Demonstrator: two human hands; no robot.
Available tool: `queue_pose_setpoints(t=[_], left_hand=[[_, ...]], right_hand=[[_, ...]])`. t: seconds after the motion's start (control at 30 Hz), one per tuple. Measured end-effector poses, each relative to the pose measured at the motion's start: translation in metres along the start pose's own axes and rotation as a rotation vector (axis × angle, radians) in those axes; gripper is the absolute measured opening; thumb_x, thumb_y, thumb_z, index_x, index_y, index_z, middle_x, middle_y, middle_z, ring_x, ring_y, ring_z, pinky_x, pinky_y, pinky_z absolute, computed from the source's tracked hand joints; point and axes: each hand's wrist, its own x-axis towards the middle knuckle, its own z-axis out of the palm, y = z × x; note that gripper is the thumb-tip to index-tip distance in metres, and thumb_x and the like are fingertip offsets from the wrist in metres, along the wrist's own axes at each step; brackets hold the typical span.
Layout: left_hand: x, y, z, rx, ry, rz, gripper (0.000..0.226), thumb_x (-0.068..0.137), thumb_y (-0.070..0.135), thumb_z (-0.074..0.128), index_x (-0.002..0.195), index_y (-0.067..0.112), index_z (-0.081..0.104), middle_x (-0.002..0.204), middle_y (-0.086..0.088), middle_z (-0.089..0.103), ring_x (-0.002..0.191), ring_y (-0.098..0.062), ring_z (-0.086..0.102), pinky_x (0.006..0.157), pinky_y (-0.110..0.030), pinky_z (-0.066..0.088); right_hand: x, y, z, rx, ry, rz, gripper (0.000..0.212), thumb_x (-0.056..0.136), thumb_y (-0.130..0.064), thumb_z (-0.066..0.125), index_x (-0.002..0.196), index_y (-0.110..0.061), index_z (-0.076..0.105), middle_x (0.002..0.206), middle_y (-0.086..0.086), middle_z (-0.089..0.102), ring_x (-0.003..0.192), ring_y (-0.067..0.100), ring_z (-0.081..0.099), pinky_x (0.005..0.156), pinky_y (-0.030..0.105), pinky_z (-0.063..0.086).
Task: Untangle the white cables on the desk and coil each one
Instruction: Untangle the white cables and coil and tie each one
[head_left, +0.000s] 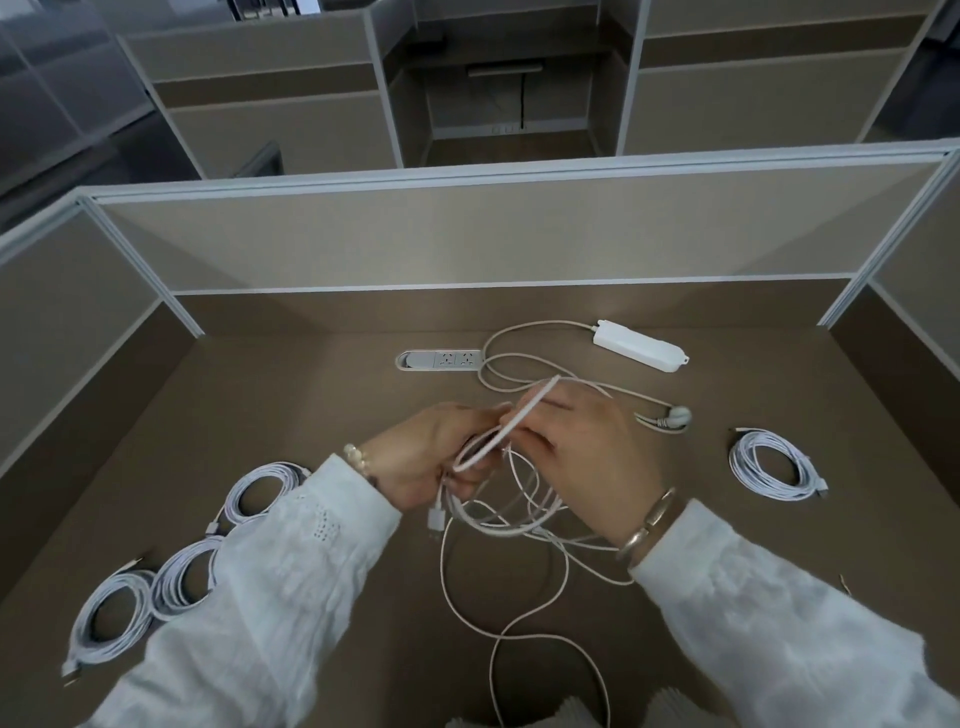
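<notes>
You will find nothing to read here: the white adapter box (640, 345) at one o'clock and the desk socket strip (440, 359) at twelve o'clock show no legible print (any markings on them are too small and blurred to make out).

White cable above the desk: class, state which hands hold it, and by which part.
Both hands hold the loose white cable. The left hand grips its gathered loops near the plug end; the right hand pinches a strand being wound on.
</notes>
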Motion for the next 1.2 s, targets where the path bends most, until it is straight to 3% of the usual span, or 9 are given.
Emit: queue_pose_setpoints(t=[0.2,0.37,0.5,0.57,0.8,0.93,1.0,1.1,1.2], left_hand=[[0.003,-0.001,-0.008,0.039,0.129,0.069,0.034,0.099,0.027,0.047,0.08,0.002,0.061,0.05,0.005,0.026,0.04,-0.005,0.018,0.037,-0.013,0.017],[-0.001,0.0,-0.025,0.207,0.253,0.163,0.031,0.101,0.029,0.045,0.078,0.008,0.05,0.05,0.005,0.034,0.041,-0.008,0.025,0.038,-0.017,0.022],[-0.001,0.0,-0.015,0.359,0.297,0.148,0.038,0.101,0.03,0.045,0.073,0.006,0.054,0.05,-0.002,0.047,0.04,-0.011,0.034,0.041,-0.021,0.028],[0.002,-0.001,-0.011,0.273,0.28,0.125,0.038,0.101,0.029,0.045,0.071,0.007,0.053,0.048,-0.003,0.044,0.038,-0.012,0.035,0.041,-0.022,0.029],[0.008,-0.003,-0.001,-0.06,0.188,0.009,0.032,0.101,0.028,0.044,0.075,0.009,0.048,0.048,0.007,0.029,0.037,-0.006,0.023,0.045,-0.022,0.035],[0.01,-0.001,0.0,0.109,0.244,0.002,0.034,0.101,0.032,0.045,0.075,0.011,0.048,0.051,0.006,0.025,0.04,-0.006,0.018,0.037,-0.015,0.017],[0.013,0.001,0.006,0.191,0.265,0.014,0.033,0.101,0.032,0.045,0.074,0.012,0.049,0.049,0.007,0.026,0.04,-0.006,0.018,0.037,-0.016,0.016],[0.015,0.004,0.016,0.144,0.144,-0.009,0.035,0.101,0.031,0.047,0.071,0.014,0.047,0.049,0.007,0.021,0.039,-0.006,0.015,0.038,-0.014,0.013],[0.015,0.01,0.025,0.015,-0.117,-0.098,0.036,0.099,0.035,0.042,0.07,0.015,0.044,0.047,0.009,0.016,0.039,-0.005,0.008,0.037,-0.015,0.008]], right_hand=[[-0.006,0.012,0.001,0.311,-0.012,0.196,0.011,0.075,-0.021,0.077,0.086,-0.024,0.075,0.079,-0.011,0.064,0.067,0.004,0.057,0.064,0.017,0.046],[-0.019,0.039,-0.006,0.545,-0.185,0.474,0.018,0.084,-0.017,0.068,0.075,-0.032,0.068,0.062,-0.02,0.062,0.056,0.002,0.057,0.063,0.028,0.046],[-0.018,0.038,-0.007,0.459,-0.113,0.417,0.019,0.082,-0.017,0.07,0.076,-0.034,0.068,0.074,-0.017,0.068,0.071,0.003,0.063,0.072,0.027,0.051],[-0.017,0.035,-0.005,0.441,-0.073,0.396,0.002,0.081,-0.026,0.071,0.079,-0.026,0.072,0.075,-0.012,0.07,0.072,0.006,0.064,0.072,0.027,0.053],[-0.015,0.035,-0.005,0.302,-0.044,0.348,0.004,0.083,-0.02,0.071,0.085,-0.018,0.074,0.078,-0.009,0.07,0.073,0.007,0.063,0.071,0.019,0.049],[-0.014,0.039,-0.006,1.003,-0.101,0.777,0.02,0.091,-0.001,0.052,0.099,-0.009,0.068,0.089,0.006,0.068,0.07,0.02,0.059,0.056,0.025,0.049],[-0.019,0.046,-0.008,1.09,-0.179,0.757,0.031,0.088,-0.02,0.062,0.118,-0.015,0.061,0.11,-0.001,0.065,0.084,0.014,0.062,0.064,0.022,0.051],[-0.029,0.048,0.0,0.742,-0.442,0.559,0.083,0.068,-0.034,0.083,0.139,-0.025,0.041,0.13,-0.017,0.051,0.109,-0.002,0.057,0.089,0.018,0.048],[-0.04,0.05,0.006,0.797,-0.417,0.571,0.054,0.073,-0.024,0.08,0.121,-0.01,0.057,0.11,0.002,0.067,0.098,0.01,0.064,0.092,0.035,0.051]])
